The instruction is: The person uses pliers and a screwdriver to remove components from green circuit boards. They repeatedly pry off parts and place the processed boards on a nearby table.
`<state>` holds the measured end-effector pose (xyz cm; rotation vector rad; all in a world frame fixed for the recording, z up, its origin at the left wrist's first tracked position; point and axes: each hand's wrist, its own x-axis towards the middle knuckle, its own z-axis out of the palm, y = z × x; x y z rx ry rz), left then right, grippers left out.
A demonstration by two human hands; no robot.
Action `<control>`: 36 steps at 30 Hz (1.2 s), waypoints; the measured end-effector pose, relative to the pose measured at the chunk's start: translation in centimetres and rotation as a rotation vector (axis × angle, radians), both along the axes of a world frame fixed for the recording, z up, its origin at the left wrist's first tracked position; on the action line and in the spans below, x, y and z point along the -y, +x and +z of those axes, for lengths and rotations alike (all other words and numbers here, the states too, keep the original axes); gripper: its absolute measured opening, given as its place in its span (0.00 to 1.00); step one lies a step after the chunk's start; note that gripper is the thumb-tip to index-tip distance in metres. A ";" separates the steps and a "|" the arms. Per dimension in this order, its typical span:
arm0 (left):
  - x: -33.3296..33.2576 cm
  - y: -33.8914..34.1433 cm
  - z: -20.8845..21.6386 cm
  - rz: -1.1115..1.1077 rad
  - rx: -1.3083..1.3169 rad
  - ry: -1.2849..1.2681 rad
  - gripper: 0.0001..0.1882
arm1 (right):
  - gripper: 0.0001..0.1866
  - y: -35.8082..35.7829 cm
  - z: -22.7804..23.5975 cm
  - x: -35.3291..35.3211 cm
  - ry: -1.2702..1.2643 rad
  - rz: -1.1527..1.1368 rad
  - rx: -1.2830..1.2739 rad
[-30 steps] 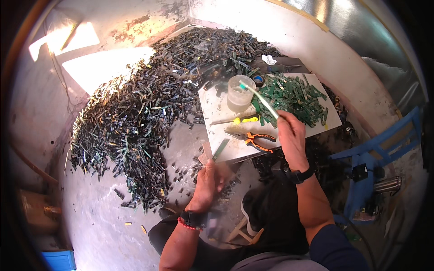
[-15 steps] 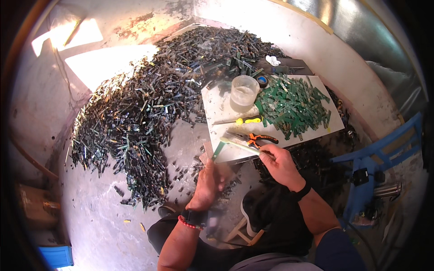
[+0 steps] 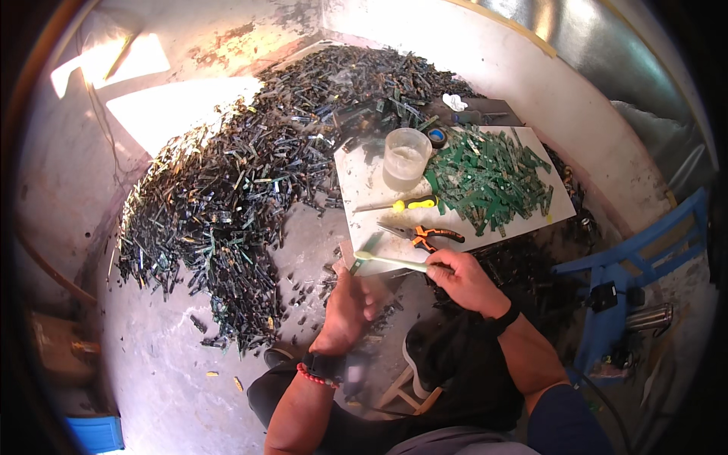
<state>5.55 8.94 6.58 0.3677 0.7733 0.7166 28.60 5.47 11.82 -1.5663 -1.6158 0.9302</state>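
Note:
My left hand (image 3: 346, 312) pinches a small green strip (image 3: 355, 267) upright near the front left edge of a white board (image 3: 356, 178). In my right hand (image 3: 469, 285) is a pale slim brush (image 3: 400, 263), shaped like a toothbrush, held by its end. The brush's head lies against the upper part of the strip. Just beyond my right hand, orange-and-black pliers (image 3: 426, 236) rest on the board. Behind them lies a yellow-and-black screwdriver (image 3: 414, 204). A clear plastic cup (image 3: 406, 158) with some liquid stands farther back, beside a heap of green strips (image 3: 493, 180).
A large mound of dark strips (image 3: 227, 189) covers the floor at left and back. A tape roll (image 3: 437, 137) and crumpled white tissue (image 3: 455, 102) lie at the board's far side. On the right stands a blue plastic chair (image 3: 607, 303), with a black device on it.
My right hand has drawn slightly left and toward me. The brush's head has slid down the strip, now covering more of it. My left hand still pinches the strip.

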 end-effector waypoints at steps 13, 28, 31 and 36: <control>-0.3 -0.3 0.1 0.033 0.163 -0.105 0.21 | 0.07 0.6 0.4 -0.2 -0.166 -0.001 -0.106; -0.3 -0.7 0.0 0.047 0.169 -0.077 0.19 | 0.07 1.2 0.8 -0.2 -0.132 -0.050 -0.202; -0.3 -0.8 -0.4 0.045 0.197 -0.087 0.19 | 0.07 1.2 0.4 -0.4 -0.073 -0.070 -0.088; -0.2 -1.1 -0.1 0.062 0.204 -0.075 0.19 | 0.07 1.6 1.2 -0.5 -0.192 -0.032 -0.247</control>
